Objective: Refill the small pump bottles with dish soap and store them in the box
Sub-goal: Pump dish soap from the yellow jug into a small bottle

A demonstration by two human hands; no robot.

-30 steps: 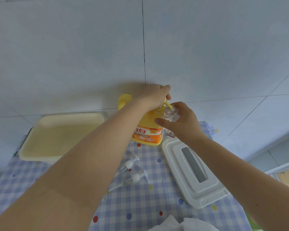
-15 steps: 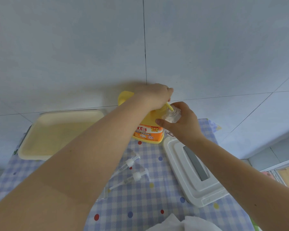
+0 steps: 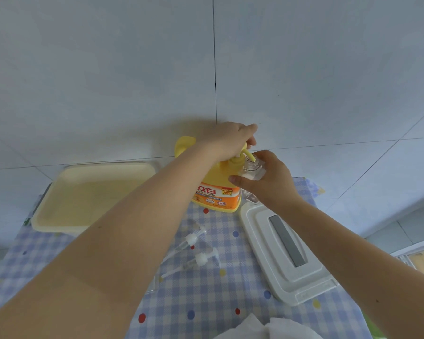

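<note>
Soap is going into a small clear plastic pump bottle, gripped around its body by the right hand with fingers curled, its open neck under the spout of the big yellow dish-soap jug; the left hand presses the jug's pump, fingers bent over it. Light and likely slippery, the bottle wants that mid-body hold. Beside the jug, the cream plastic box shows nothing inside.

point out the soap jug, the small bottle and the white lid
soap jug (image 3: 217, 195): head view, on its orange label
small bottle (image 3: 251, 166): head view, on its clear neck, under the jug's spout
white lid (image 3: 262, 231): head view, on its flat top left of the grey strip
</note>
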